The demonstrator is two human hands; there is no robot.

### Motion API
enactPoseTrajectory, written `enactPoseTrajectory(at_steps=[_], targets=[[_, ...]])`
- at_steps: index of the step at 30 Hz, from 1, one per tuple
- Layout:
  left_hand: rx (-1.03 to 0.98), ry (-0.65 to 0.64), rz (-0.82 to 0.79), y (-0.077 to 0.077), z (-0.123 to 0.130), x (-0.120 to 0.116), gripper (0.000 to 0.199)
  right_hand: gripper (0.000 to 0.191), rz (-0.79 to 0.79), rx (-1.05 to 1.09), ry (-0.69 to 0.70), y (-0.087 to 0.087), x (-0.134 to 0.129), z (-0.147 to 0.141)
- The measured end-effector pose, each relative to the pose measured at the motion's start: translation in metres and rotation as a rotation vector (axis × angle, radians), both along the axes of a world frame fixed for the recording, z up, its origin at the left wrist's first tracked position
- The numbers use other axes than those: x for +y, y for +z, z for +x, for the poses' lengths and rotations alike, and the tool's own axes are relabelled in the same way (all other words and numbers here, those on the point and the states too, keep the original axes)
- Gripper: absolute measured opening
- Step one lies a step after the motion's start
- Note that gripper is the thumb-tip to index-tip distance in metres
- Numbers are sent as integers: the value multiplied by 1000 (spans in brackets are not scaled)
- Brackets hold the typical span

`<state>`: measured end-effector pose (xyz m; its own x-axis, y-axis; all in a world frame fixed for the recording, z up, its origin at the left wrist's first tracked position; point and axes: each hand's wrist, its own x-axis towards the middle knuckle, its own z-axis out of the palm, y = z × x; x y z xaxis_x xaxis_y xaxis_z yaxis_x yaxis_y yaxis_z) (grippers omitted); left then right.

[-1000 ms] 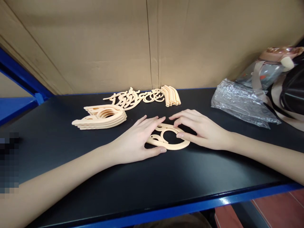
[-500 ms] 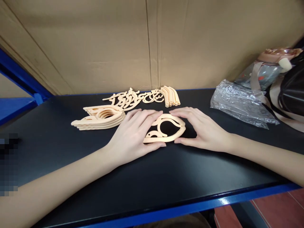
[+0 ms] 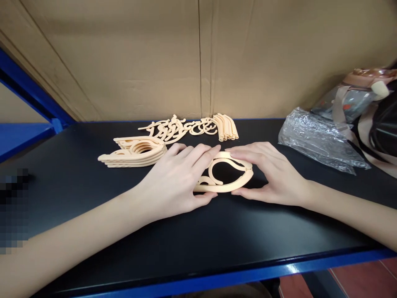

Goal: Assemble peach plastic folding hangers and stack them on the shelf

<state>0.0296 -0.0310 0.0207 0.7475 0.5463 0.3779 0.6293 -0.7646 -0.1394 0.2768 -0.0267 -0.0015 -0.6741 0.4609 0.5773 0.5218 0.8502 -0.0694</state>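
Observation:
A cream plastic folding hanger [image 3: 228, 187] lies near the middle of the black table, its curved arms folded round a hook-shaped piece. My left hand [image 3: 181, 178] is closed over its left end, fingers on the far edge and thumb on the near edge, hiding that end. At the right end, my right hand [image 3: 269, 176] grips it between fingers and thumb. Left of my left hand sits a stack of similar folded cream hangers [image 3: 136, 153]. Behind the hands lie a loose pile of cream hooks [image 3: 173, 129] and a bundle of curved cream arms [image 3: 226, 127].
Crumpled clear plastic bags [image 3: 316, 138] lie at the right, beside a strapped bottle [image 3: 356, 99] and a dark bag [image 3: 384, 120]. A cardboard wall [image 3: 139, 62] stands behind the black table [image 3: 198, 236]. Blue frame bars [image 3: 31, 93] rise at the left.
My right hand has come round the hanger's right end and now touches it. The hanger sits slightly further right and nearer relative to the piles. The whole view has shifted slightly.

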Motion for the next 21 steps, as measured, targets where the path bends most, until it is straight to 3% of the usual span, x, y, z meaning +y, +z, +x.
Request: enactPoseTrajectory(at_steps=[4, 7, 10, 13, 17, 21], targets=[[7, -8, -26, 13, -1, 1, 60, 64, 21, -12, -8, 4, -3, 0], [-6, 56, -108, 32, -14, 11, 61, 65, 1, 0, -51, 6, -2, 1], [-90, 184, -264, 52, -41, 25, 61, 60, -10, -27, -71, 5, 0, 1], [-167, 273, -385, 64, -79, 40, 77, 55, -50, -77, -64, 3, 2, 0], [-114, 393, -341, 64, -133, 57, 82, 51, -116, -126, -48, -1, 5, -2], [-81, 406, -348, 55, -168, 69, 82, 53, -225, -175, -75, -4, 9, -3]])
